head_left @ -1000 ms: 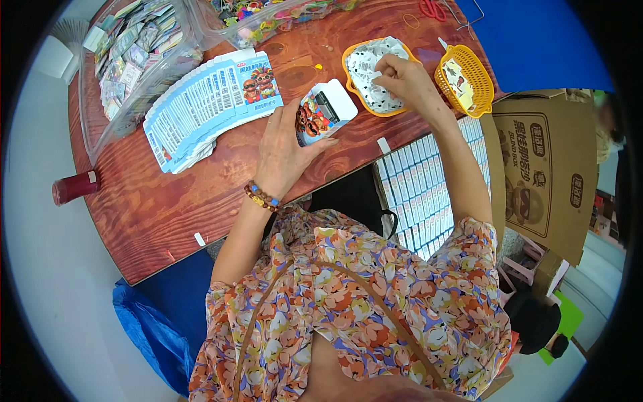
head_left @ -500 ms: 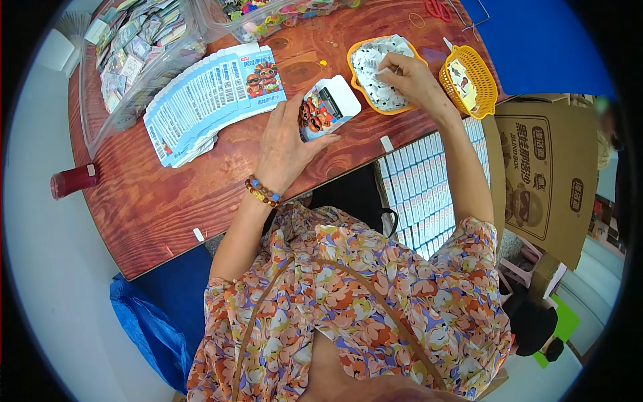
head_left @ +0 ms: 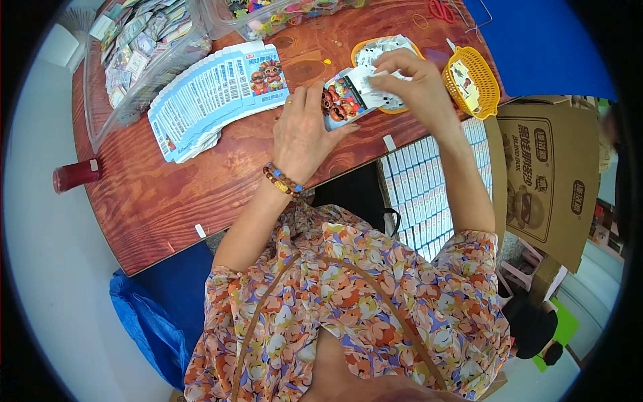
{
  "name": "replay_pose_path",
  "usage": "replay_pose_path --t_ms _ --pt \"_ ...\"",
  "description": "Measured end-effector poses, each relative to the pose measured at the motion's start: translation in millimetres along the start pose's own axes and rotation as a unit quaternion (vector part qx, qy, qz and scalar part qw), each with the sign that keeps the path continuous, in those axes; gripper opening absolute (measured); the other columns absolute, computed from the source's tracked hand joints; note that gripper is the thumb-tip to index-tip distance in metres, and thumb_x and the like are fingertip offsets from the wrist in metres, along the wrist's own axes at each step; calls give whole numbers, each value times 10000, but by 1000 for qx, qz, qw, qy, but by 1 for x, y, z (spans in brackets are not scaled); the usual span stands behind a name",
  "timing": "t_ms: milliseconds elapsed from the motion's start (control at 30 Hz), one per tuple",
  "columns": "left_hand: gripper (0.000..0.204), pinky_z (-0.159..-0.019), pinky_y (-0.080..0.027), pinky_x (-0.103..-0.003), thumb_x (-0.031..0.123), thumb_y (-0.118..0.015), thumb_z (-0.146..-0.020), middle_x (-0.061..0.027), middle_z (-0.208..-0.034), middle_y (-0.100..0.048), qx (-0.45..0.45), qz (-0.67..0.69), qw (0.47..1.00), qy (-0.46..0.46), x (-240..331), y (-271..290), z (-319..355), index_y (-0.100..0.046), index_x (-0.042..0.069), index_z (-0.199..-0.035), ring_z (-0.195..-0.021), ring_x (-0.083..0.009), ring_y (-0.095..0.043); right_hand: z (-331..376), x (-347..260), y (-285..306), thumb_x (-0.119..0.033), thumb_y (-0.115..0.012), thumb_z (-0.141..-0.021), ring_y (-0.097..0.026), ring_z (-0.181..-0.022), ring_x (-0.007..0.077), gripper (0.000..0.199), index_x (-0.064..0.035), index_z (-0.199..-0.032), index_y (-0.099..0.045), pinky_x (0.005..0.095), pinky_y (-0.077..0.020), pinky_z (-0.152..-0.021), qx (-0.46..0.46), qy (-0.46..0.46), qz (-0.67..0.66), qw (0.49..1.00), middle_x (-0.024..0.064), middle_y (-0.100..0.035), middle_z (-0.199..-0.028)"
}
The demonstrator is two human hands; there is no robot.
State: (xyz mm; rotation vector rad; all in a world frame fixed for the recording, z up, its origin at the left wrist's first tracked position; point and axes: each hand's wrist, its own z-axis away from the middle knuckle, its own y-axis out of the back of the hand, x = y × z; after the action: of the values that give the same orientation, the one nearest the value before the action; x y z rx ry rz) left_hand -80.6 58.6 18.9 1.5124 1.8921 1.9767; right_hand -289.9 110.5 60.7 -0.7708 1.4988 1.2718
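My left hand (head_left: 303, 130) grips a small blue cartoon-printed box (head_left: 340, 104) from its left side, fingers above and thumb below. The box's white end flap sticks out toward the right. Right beside that flap, my right hand (head_left: 418, 87) is closed in a pinch; what its fingertips hold, if anything, is hidden. Beneath and behind my right hand lies a yellow-rimmed tray (head_left: 355, 51) with small white, dark-marked packets (head_left: 392, 44). To the left of the box, flat blue cartons (head_left: 201, 100) are fanned out in an overlapping row.
At right stands a yellow basket (head_left: 494, 94) with pale printed pieces. Clear bins of cards (head_left: 137, 60) and colourful trinkets (head_left: 268, 20) line the back. Rows of finished-looking boxes (head_left: 422, 191) sit below the table edge, by a cardboard carton (head_left: 549, 181). A red cup (head_left: 77, 175) stands left.
My left hand has carried the box right, toward the tray. My right hand has lifted off the white packets and come to the box's flap.
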Motion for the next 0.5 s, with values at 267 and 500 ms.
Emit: replay_pose_path --t_ms 267,500 --pt "789 -735 -531 -439 326 -873 -649 -148 -1059 -552 23 12 1000 -9 0 1 1 -493 14 -1266 -963 -342 -607 -5 9 -21 -127 -710 -833 -600 -1086 173 142 -46 -942 -751 318 -441 -949 -30 87 81 992 95 -658 -1203" --pt "793 -759 -527 -439 315 -869 -657 -165 -1071 -548 10 49 999 1 -3 -3 -2 -473 16 -1276 -985 -354 -594 -1 7 -21 -127 -667 -904 -582 -1153 163 215 -48 -1095 -724 317 -441 -992 -95 26 11 995 78 -657 -1240"
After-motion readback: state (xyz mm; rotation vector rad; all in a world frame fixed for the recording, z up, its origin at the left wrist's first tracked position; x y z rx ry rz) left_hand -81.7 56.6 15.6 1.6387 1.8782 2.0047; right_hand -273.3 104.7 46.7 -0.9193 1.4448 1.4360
